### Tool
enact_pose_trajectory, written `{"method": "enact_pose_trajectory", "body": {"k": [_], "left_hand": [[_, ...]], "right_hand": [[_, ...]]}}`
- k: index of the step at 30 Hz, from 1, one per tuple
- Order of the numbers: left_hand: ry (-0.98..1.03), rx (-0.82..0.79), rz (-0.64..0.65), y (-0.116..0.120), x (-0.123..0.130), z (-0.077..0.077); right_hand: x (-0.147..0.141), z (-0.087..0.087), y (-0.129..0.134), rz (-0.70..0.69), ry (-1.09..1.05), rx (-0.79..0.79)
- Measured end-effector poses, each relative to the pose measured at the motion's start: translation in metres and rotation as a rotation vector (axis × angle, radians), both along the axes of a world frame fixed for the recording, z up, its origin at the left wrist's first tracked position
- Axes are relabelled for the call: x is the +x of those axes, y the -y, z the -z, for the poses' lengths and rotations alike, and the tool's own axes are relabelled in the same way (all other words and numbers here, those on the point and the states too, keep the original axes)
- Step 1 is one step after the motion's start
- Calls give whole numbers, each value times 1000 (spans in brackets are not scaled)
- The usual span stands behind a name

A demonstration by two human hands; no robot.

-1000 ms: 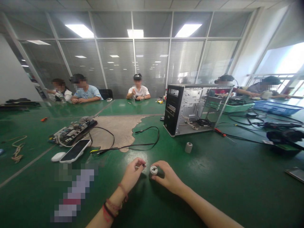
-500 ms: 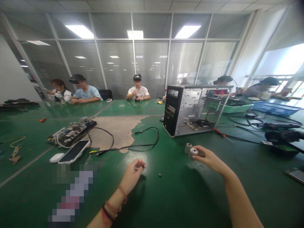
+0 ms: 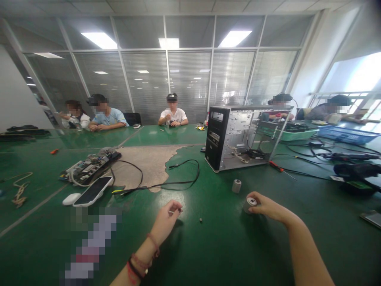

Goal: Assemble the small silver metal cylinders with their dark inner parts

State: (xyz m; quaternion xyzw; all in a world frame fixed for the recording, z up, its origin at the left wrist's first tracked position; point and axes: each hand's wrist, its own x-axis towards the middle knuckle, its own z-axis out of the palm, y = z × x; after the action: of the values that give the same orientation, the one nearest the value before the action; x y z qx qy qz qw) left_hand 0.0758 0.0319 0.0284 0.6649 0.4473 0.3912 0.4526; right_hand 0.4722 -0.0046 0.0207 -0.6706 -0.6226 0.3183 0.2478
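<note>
Grey cylinder (image 3: 249,205) is partly hidden by the right hand's (image 3: 266,207) fingers.

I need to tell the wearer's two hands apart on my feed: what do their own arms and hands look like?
The left hand is ungloved; up its arm run thin bracelets: a dusty-pink band, another pinkish one, a black band and a red one. The right hand is ungloved too, with no bracelet visible. No sleeve shows on either arm.

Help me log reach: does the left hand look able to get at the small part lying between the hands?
Probably yes: nothing visible stands between the left hand and the small part, though that hand seems to be pinching a dark item.
</note>
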Motion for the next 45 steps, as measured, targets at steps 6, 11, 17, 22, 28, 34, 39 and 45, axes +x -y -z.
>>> {"method": "enact_pose_trajectory", "body": {"k": [6,11,17,22,28,34,39,45], "left_hand": [[-10,15,14,0,0,4],[-40,14,6,1,0,1],[-67,23,-2,1,0,-1],[-62,22,9,1,-1,0],[-64,40,16,2,0,-1],[-69,44,13,1,-1,-2],[-74,27,7,1,0,-5],[-69,19,7,2,0,-6]], "right_hand": [[-38,-28,-4,75,83,455],[-124,-31,-2,-221,52,593],[-180,-1,8,-461,153,430],[-184,10,4,-426,180,413],[-184,10,3,-423,166,425],[-181,7,3,-407,116,402],[-179,8,3,-394,131,400],[-179,6,5,-416,133,415]]}}
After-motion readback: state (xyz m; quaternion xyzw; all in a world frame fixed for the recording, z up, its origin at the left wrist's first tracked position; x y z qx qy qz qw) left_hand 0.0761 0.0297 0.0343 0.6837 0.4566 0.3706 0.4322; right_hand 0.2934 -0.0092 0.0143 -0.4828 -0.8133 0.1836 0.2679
